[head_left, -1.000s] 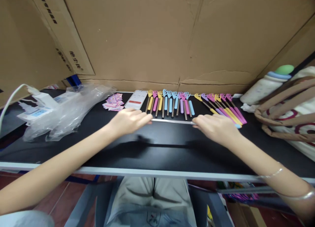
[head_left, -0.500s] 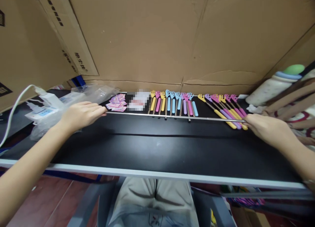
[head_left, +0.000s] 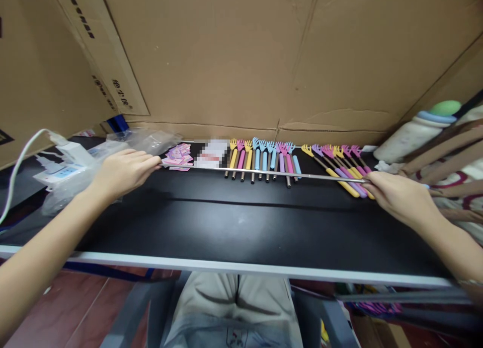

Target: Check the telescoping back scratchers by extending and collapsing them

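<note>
Brown cardboard (head_left: 211, 61) fills the view from ten o'clock round to two, its top cut off by the frame. Beneath it spreads a black tabletop (head_left: 241, 232), with both ends out of sight. At six o'clock the person's pale trousers (head_left: 204, 297) show below the table edge, cropped at the bottom. Toward three o'clock a cloth bag (head_left: 468, 144) runs out of the frame, partly masked by the right arm. Crumpled clear plastic (head_left: 151, 141) lies around nine o'clock, partly behind the left forearm. Between two and three, a pale bottle (head_left: 405, 139) leans sideways.

One thin metal rod (head_left: 309, 176) stretches across the middle, from nine o'clock to just past three; both its ends are lost inside the fists. At nine, the left hand (head_left: 123, 171) has its fingers curled tight around one end; between three and four, the right hand (head_left: 400, 197) grips the other, thumb side up front.

Behind the rod, near the centre, stands a row of claw-headed sticks (head_left: 257, 159) laid flat, heads toward twelve; toward three, slanting sticks (head_left: 345, 187) partly disappear behind the right hand. A whitish object (head_left: 211, 157) toward ten is blurred into squares, unreadable. Beside it lie small pink cards (head_left: 179, 154), their print illegible.
</note>
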Demonstrator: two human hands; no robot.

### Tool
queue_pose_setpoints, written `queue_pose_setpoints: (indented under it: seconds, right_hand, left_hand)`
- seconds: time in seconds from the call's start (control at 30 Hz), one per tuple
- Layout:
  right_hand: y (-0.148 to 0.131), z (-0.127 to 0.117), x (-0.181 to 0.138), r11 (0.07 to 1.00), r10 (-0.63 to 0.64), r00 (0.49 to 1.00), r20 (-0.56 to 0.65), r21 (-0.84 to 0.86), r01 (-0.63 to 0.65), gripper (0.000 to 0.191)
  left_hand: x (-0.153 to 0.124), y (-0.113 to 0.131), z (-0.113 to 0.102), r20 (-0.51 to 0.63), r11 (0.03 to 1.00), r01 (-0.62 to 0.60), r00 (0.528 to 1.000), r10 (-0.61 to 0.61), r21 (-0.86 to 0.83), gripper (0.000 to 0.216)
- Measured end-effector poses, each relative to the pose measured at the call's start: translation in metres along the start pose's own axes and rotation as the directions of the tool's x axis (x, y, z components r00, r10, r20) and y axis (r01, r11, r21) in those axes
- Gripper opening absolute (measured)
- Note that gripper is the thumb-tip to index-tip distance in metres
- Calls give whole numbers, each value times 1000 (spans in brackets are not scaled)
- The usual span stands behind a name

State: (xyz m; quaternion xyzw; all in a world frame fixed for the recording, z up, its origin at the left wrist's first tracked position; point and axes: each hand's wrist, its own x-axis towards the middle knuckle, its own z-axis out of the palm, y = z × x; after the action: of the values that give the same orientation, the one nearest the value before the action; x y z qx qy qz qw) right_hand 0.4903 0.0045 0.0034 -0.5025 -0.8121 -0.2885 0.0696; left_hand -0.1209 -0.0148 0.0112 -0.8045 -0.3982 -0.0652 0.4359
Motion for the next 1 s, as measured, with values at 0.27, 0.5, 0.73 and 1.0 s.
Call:
queue_pose_setpoints:
  seconds: [0.27,0.5,0.73,1.0]
  right_hand:
    - [-130,-34,63,942,-301,931,-208,90,325,32]
    - [-186,-59,73,940,-297,930,-219,105,325,28]
    - [-204,-67,75,933,-312,920,-239,108,344,29]
    - [-176,-59,64,923,-372,855,-362,-41,384,36]
  left_hand:
    - [72,76,-18,-200,961,-162,973,118,-222,32]
    - [98,119,-53,-227,940,-143,971,72,-310,27]
    - [110,142,-57,-256,920,-135,966,40,-367,24]
    - [106,131,-57,-291,917,-194,952,91,-349,26]
